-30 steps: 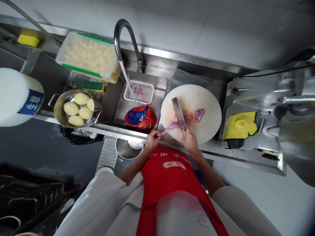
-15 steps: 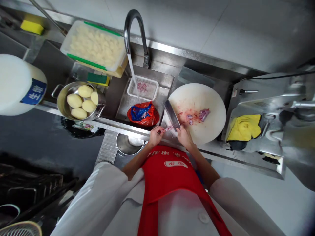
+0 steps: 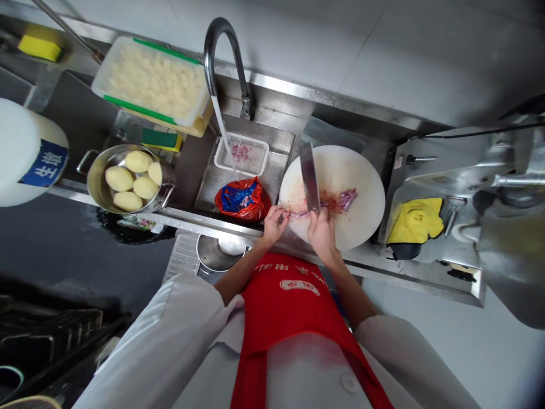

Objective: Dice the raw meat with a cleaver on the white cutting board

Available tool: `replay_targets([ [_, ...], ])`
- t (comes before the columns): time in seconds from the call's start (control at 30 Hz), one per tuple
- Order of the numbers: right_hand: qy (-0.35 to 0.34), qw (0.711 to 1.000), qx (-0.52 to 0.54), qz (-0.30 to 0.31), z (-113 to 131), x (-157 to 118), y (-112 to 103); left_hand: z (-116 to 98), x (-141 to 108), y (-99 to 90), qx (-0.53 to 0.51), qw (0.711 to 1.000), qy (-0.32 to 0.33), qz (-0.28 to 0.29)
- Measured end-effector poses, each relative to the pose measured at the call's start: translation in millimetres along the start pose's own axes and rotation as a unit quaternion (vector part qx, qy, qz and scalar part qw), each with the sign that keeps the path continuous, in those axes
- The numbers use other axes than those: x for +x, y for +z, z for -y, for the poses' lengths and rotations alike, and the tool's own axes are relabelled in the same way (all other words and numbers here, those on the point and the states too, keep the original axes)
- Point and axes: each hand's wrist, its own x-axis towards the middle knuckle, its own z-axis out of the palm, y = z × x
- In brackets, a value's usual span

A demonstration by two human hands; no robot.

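In my right hand (image 3: 322, 232) is a cleaver (image 3: 309, 177), its broad blade pointing away from me over the left part of a round white cutting board (image 3: 366, 224). My left hand (image 3: 275, 224) pinches the end of a thin strip of pinkish raw meat (image 3: 299, 215) at the board's left edge. The strip runs toward the cleaver, where the blade and my right fingers hide its far end. Right of the blade lies a larger piece of purplish meat (image 3: 348, 200), with red juice smeared around it.
Water runs from a faucet (image 3: 247, 102) into the sink (image 3: 283, 142), which holds a white basket (image 3: 266, 159) of small meat pieces and a red plastic bag (image 3: 259, 211). Leftward are a pot (image 3: 96, 190) of peeled potatoes and a lidded container (image 3: 193, 116). A yellow cloth (image 3: 417, 220) lies rightward.
The cleaver has moved from the board's left edge onto the board, its blade now more upright in view. Both hands have shifted slightly, the meat strip still in my left fingers.
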Motion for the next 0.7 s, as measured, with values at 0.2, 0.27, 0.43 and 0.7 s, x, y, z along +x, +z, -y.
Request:
replay_targets([
  [0.2, -0.006, 0.996, -0.002, 0.093, 14, 15, 28, 1, 3, 6.7, 0.016, 0.989, 0.038, 0.145],
  [0.27, -0.009, 0.995, 0.014, 0.103, 7, 16, 26, 2, 5, 6.9, 0.024, 0.987, 0.037, 0.152],
  [0.43, -0.016, 0.991, 0.014, 0.135, -26, -4, 13, 2, 6, 7.4, 0.041, 0.990, 0.030, 0.135],
  [0.7, 0.033, 0.995, -0.013, 0.094, -64, -23, -1, -14, 5, 29.4, 0.074, 0.988, 0.053, 0.125],
])
